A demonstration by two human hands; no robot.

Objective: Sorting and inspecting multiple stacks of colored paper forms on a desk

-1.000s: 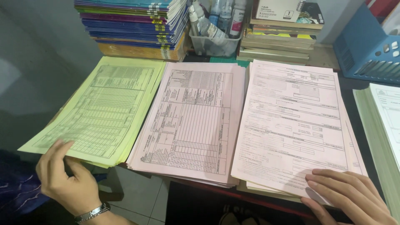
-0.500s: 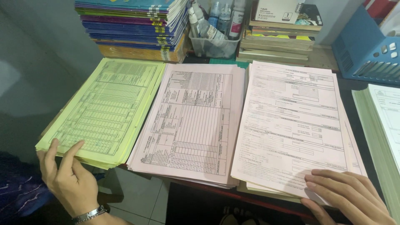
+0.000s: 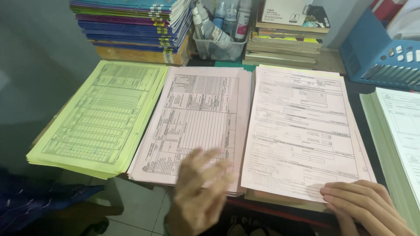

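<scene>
- Soft, even indoor light falls from above, with no glare on the paper stacks (image 3: 197,126).
- The left hand (image 3: 199,192) is smeared by motion blur.
- The wall at left and the space under the desk lie in shadow.

Plain grey wall (image 3: 35,39) at left, pale tiled floor (image 3: 140,209) below dark desk edge (image 3: 280,209); dim, even light.

Single head cam, looking steeply down and forward over the desk's (image 3: 354,94) near edge. Close range; far edge sits at frame top. No second view.
</scene>
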